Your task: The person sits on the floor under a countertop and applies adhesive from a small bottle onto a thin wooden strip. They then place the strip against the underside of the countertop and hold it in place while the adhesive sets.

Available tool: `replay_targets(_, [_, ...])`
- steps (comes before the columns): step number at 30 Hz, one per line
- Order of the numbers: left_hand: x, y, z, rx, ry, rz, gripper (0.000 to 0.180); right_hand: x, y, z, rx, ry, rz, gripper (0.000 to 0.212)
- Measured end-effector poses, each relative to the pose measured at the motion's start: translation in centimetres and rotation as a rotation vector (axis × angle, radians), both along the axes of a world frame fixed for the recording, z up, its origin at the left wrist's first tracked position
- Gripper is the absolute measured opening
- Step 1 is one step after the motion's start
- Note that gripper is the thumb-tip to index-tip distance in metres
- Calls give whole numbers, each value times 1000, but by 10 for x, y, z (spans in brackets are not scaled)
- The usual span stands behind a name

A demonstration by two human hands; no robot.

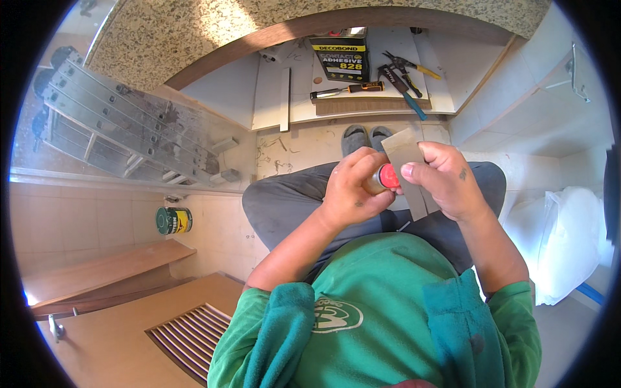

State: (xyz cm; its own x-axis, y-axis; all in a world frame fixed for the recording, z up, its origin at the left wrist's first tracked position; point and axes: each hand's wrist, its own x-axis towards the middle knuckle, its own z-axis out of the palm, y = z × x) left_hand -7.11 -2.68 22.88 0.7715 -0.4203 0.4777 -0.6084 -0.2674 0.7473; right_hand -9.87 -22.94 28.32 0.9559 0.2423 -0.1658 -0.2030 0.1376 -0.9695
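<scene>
My left hand (349,186) is closed round a small brownish bottle (373,184) with a red cap (389,175). The bottle lies tilted, its cap pointing right. In my right hand (453,178) a thin, flat, grey-brown rectangular piece (402,147) is pinched, thumb on its upper face. It slants across in front of the cap, very close to it; whether they touch I cannot tell. Both hands are above my lap. The fingertips of my right hand are hidden beneath the flat piece, and most of the bottle is covered by my left fingers.
Ahead, a cabinet base (265,103) holds a black and yellow adhesive can (341,58), a chisel (347,90), blue-handled pliers (402,89), yellow-handled cutters (409,64) and a pale strip (285,100). At left are a ladder (123,123) and green can (173,220); a white bag (569,246) stands right.
</scene>
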Motion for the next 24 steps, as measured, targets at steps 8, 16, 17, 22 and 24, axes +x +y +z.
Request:
replay_targets(8, [2, 3, -12, 33, 17, -28, 44, 6, -1, 1, -103, 6, 103, 15])
replay_targets(16, [2, 3, -8, -122, 174, -118, 38, 8, -3, 6, 151, 69, 23, 22])
replay_targets(17, [2, 4, -9, -119, 187, -118, 38, 9, -4, 6, 123, 50, 48, 22])
replay_targets(22, [2, 4, -4, -105, 176, -159, 39, 12, -6, 7, 21, 1, 93, 25])
replay_targets(24, [1, 6, -2, -74, 192, -144, 39, 12, -5, 7, -5, -6, 97, 24])
